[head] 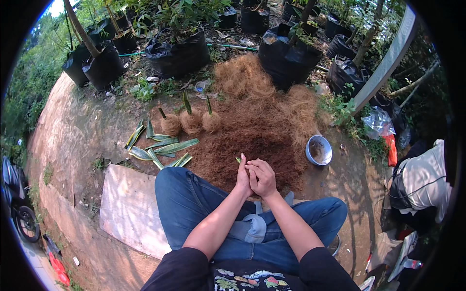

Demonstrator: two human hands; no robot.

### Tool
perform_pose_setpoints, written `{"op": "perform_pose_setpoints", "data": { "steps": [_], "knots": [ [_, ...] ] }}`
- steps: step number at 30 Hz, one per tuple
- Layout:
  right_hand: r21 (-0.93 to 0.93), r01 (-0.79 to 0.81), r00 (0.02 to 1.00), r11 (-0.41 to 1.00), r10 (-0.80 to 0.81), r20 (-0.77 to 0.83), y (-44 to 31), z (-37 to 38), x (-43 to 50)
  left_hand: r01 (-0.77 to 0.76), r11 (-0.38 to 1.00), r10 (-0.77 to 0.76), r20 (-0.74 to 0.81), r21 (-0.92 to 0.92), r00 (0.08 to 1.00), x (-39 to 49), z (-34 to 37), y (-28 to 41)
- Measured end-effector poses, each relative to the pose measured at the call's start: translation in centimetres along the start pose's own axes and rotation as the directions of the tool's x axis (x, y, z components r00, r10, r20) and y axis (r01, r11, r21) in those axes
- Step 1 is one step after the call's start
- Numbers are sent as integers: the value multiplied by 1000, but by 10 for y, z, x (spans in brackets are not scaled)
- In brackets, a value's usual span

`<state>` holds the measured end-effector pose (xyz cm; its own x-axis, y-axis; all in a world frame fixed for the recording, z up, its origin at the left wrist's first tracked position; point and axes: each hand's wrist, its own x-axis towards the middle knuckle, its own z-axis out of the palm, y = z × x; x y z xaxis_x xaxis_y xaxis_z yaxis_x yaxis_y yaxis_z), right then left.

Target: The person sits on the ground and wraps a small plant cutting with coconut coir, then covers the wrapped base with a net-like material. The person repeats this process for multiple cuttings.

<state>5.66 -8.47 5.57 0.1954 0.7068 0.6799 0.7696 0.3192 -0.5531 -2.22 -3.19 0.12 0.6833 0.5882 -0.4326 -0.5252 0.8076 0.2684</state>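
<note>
My left hand (244, 177) and my right hand (262, 177) are cupped together above a heap of brown coir-like growing medium (262, 145). A small green leaf tip (238, 159) pokes out beside my left fingers. My right fingers curl against the left palm, and whatever lies between is hidden. Left of the heap, three fibre-wrapped balls (191, 122) stand in a row, each with an upright leaf piece. Cut variegated snake plant leaves (176, 147) lie scattered in front of them. Loose coconut fibre (245, 76) is piled behind the heap.
A pale blue bowl (319, 150) with brown residue stands right of the heap. Several black grow bags (178, 54) with plants line the back. A flat board (133, 209) lies by my left knee. A metal post (384, 60) leans at right, near a light cloth (422, 178).
</note>
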Motion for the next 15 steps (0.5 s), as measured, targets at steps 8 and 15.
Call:
{"op": "perform_pose_setpoints", "data": {
  "steps": [8, 15],
  "knots": [
    [-115, 35, 994, 993, -24, 103, -10, -14, 11, 16, 995, -17, -11, -94, 1000, -18, 26, 11],
    [31, 29, 1000, 999, -29, 0, -5, -3, 0, 11, 972, 10, 88, -236, 996, 8, -8, -11]
  ]
}}
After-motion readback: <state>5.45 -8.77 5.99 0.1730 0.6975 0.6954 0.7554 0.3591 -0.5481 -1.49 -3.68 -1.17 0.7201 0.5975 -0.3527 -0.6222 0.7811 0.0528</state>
